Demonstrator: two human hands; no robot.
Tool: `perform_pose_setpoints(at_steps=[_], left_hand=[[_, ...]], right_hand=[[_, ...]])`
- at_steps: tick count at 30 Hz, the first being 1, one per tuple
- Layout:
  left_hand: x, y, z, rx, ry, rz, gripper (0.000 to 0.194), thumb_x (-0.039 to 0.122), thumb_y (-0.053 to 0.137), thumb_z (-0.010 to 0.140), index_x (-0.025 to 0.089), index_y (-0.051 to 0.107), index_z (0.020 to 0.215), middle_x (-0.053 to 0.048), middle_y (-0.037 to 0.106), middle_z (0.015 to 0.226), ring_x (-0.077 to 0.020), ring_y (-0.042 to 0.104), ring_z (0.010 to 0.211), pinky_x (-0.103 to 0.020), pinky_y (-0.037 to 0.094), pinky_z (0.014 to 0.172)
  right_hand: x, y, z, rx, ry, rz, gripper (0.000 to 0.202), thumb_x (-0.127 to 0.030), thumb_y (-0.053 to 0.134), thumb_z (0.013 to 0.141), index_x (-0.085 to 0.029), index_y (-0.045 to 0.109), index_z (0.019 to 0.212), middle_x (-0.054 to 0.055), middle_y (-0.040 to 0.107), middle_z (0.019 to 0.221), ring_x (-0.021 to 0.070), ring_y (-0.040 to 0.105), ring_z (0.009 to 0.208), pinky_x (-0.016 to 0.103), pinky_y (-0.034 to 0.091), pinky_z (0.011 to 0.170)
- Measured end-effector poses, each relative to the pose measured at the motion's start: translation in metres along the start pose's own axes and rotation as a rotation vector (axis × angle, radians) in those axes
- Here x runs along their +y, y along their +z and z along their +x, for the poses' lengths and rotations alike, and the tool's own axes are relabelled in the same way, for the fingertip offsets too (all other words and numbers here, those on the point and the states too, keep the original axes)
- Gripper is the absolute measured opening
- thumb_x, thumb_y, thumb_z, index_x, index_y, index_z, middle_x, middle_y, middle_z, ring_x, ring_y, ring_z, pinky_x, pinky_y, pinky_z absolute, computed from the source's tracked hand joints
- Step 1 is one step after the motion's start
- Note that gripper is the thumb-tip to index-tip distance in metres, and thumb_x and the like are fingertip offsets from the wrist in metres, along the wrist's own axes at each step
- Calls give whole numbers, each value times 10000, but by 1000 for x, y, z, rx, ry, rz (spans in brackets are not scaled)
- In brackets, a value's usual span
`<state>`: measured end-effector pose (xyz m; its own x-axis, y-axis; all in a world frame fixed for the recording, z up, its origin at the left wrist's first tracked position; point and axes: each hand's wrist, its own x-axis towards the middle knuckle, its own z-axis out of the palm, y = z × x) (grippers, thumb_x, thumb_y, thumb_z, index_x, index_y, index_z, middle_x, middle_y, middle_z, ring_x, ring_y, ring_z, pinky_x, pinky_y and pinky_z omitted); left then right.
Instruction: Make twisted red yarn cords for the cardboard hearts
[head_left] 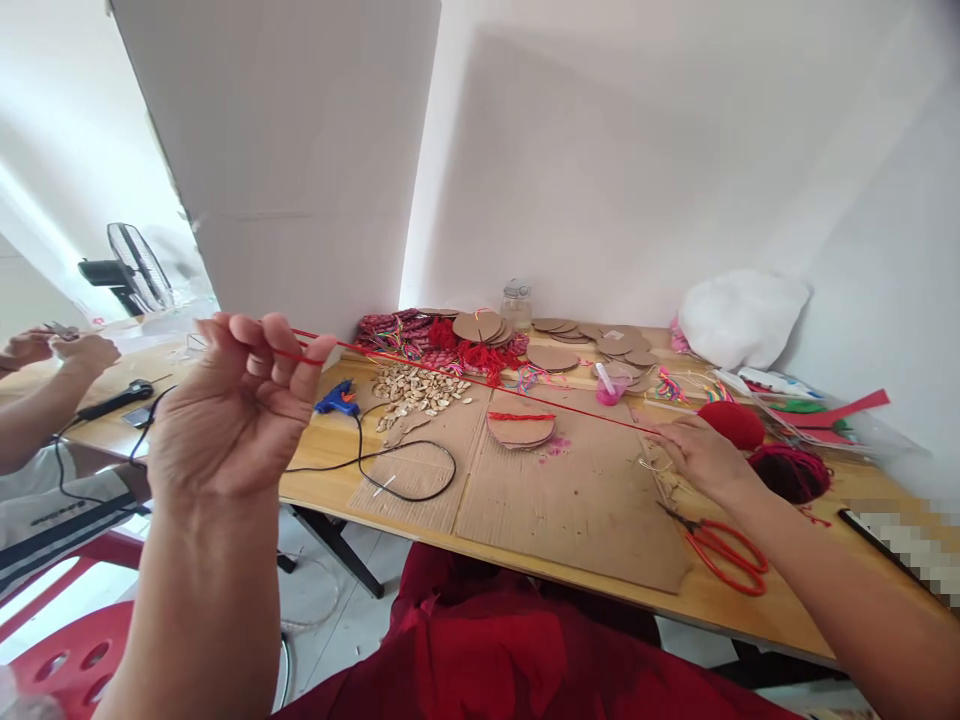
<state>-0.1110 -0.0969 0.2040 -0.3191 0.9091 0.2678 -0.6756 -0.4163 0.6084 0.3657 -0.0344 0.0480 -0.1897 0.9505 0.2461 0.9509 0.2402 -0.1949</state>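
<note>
A strand of red yarn (480,382) stretches taut between my two hands, above the table. Raised at the left, my left hand (236,410) has curled fingers with the yarn looped over them. My right hand (705,455) pinches the other stretch of yarn, low over the table beside a red yarn ball (731,427). Under the strand lies a round cardboard piece (517,430) with red yarn across it, on a flat cardboard sheet (570,510). Orange-handled scissors (724,555) rest below my right hand. A dark red yarn bundle (791,475) sits to its right.
Toward the back are shell-like pale pieces (424,390), cardboard discs (622,343), a glass jar (517,303) and a white bag (742,318). A blue glue gun (337,400) trails a black cord (409,498). Another person's hands (86,350) work at the far left.
</note>
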Motion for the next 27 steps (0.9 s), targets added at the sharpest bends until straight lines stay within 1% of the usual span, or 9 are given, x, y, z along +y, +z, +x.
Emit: perform_pose_setpoints(at_steps=[3, 6, 8, 10, 12, 16, 18, 22, 27], left_hand=[[-6, -3, -3, -49, -6, 33, 327, 245, 486, 1010, 251, 638, 721, 130, 698, 700, -50, 699, 754, -273, 579, 953], [-34, 2, -17, -187, -197, 48, 257, 256, 561, 970, 191, 657, 741, 51, 675, 684, -118, 709, 748, -345, 624, 873], [-56, 7, -29, -313, -399, 50, 145, 228, 674, 892, 154, 667, 768, 11, 682, 722, -155, 720, 778, -378, 618, 877], [-74, 13, -41, -400, -553, 35, 118, 207, 720, 852, 131, 664, 781, -12, 692, 753, -173, 726, 812, -391, 597, 911], [-84, 16, -50, -439, -638, 29, 118, 205, 715, 857, 121, 663, 792, -25, 706, 777, -174, 727, 821, -387, 585, 925], [-89, 15, -55, -453, -684, 56, 146, 222, 698, 875, 104, 675, 793, -50, 721, 789, -171, 727, 806, -317, 605, 843], [-87, 11, -54, -445, -689, 69, 134, 219, 704, 870, 104, 685, 802, -54, 724, 792, -174, 729, 815, -299, 608, 817], [-84, 4, -54, -453, -701, 71, 171, 247, 678, 894, 97, 698, 815, -58, 719, 805, -169, 725, 836, -345, 583, 918], [-83, 10, -50, -367, -607, -33, 104, 214, 670, 900, 143, 681, 825, 2, 701, 806, -156, 726, 877, -352, 574, 948]], right_hand=[[14, 0, -1, -68, 33, -25, 363, -314, 437, 908, -147, 742, 1012, 221, 715, 968, 409, 592, 1031, 570, 447, 925], [-9, -5, 5, -143, 41, 2, 510, -334, 647, 764, -65, 684, 1196, 288, 680, 1113, 492, 581, 1084, 657, 434, 919], [-47, -16, 10, -171, -9, 83, 660, -404, 675, 770, -101, 589, 1350, 254, 607, 1303, 458, 551, 1195, 626, 437, 978], [-99, -31, 14, -184, -133, 272, 555, -469, 444, 961, -281, 439, 1482, 93, 513, 1467, 274, 552, 1255, 420, 517, 962], [-154, -46, 15, -210, -243, 875, 483, -453, 465, 978, -281, 508, 1427, 99, 483, 1483, 255, 602, 1160, 347, 579, 769], [-225, -61, 13, -364, -349, 1365, 393, -337, 569, 960, -266, 591, 1345, 40, 672, 1004, 107, 594, 691, 221, 498, 551], [-233, -60, 12, -367, -380, 1369, 318, -314, 571, 968, -248, 652, 1268, 5, 645, 855, 82, 527, 602, 202, 445, 512], [-218, -50, 15, -187, -452, 1172, 216, -352, 583, 977, -207, 741, 1003, 14, 656, 843, 119, 554, 733, 248, 462, 653], [-201, -27, 6, -69, -346, 934, 279, -395, 525, 1003, -200, 709, 926, -12, 567, 705, 122, 503, 648, 255, 412, 602]])
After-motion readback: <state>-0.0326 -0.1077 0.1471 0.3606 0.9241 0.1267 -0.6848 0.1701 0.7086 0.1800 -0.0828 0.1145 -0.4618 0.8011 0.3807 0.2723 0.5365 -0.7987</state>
